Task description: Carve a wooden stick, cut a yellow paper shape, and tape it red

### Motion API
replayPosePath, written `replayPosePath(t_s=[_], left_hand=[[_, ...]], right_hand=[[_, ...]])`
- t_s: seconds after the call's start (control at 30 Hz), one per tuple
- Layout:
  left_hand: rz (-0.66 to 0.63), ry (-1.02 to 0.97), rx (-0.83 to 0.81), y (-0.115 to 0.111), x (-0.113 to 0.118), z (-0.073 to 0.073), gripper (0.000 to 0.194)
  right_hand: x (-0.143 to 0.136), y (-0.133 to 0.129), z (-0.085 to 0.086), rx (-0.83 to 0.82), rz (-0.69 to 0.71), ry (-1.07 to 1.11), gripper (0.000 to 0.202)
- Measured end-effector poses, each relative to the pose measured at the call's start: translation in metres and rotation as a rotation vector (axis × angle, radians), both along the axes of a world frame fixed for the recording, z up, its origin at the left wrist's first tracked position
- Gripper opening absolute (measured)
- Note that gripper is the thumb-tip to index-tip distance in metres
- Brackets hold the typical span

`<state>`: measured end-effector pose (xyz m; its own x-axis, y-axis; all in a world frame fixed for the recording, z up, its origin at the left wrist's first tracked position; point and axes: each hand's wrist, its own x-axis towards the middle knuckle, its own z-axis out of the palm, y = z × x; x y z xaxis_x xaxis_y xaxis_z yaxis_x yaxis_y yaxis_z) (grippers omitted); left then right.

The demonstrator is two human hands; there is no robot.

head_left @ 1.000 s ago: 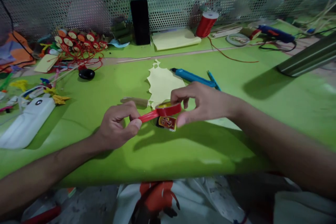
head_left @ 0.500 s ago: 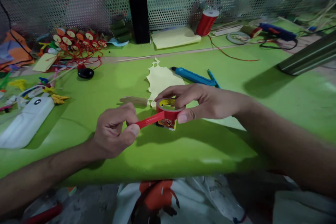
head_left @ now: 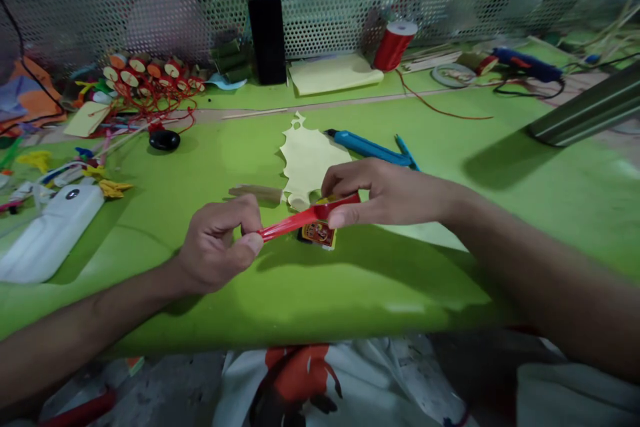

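Note:
A roll of red tape (head_left: 325, 208) is held tilted in my right hand (head_left: 373, 197), thumb on the near side and fingers around the far side. From it a strip of red tape (head_left: 287, 225) stretches to my left hand (head_left: 220, 240), which pinches the strip's end between thumb and curled index finger. Beneath the roll lies a small box with a red and yellow label (head_left: 320, 235), partly hidden. Just behind are a pale yellow paper with a scalloped edge (head_left: 313, 153) and a brown split stick (head_left: 257, 193).
A blue cutter (head_left: 370, 147) lies behind my right hand. To the left are a white power bank (head_left: 53, 233) and a black mouse-like object (head_left: 165, 140). Farther back stand a phone (head_left: 267, 40) and a red thread spool (head_left: 395, 47). A dark green cylinder (head_left: 590, 110) leans in from the right.
My right hand has tipped the tape roll over, so its ring opening no longer shows. The strip between my hands is a little longer and twisted near the roll.

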<state>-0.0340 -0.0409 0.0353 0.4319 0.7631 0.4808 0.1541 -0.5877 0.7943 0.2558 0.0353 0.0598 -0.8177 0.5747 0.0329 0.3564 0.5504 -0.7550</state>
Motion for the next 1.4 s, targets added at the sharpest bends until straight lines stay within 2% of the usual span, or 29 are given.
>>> replayPosePath(t_s=[0.13,0.27,0.4,0.63,0.77,0.87,1.0,1.1,1.2,1.3,1.4], left_hand=[[-0.04,0.027,0.0,-0.001,-0.002,0.001,0.039],[-0.113,0.148,-0.095,-0.002,-0.004,0.005,0.036],[-0.23,0.254,-0.1,0.0,-0.005,0.009,0.029],[-0.233,0.331,-0.02,-0.002,-0.004,0.01,0.031],[-0.235,0.266,0.025,-0.006,-0.001,0.013,0.032],[-0.215,0.183,0.029,-0.008,0.0,0.013,0.036],[-0.196,0.087,0.005,-0.009,-0.002,0.013,0.043],[-0.174,0.057,-0.014,-0.007,-0.003,0.015,0.044],[-0.161,0.059,-0.038,-0.005,-0.005,0.016,0.045],[-0.155,0.06,-0.031,-0.004,-0.007,0.015,0.046],[-0.143,0.076,0.002,-0.003,-0.008,0.012,0.048]], right_hand=[[-0.008,-0.013,-0.002,0.139,0.01,0.106,0.029],[-0.009,-0.016,-0.004,0.198,0.044,0.173,0.023],[-0.011,-0.017,-0.004,0.14,0.043,0.18,0.026],[-0.01,-0.016,0.004,-0.053,0.06,0.184,0.033],[-0.002,-0.006,0.008,-0.082,0.154,0.195,0.028],[0.009,0.006,0.013,-0.081,0.179,0.198,0.026],[0.036,0.023,0.025,-0.09,0.135,0.174,0.031],[0.06,0.038,0.031,-0.152,0.094,0.17,0.041],[0.072,0.048,0.032,-0.168,0.079,0.169,0.062],[0.061,0.045,0.027,-0.124,0.012,0.047,0.068],[0.039,0.034,0.018,-0.116,-0.028,-0.07,0.052]])
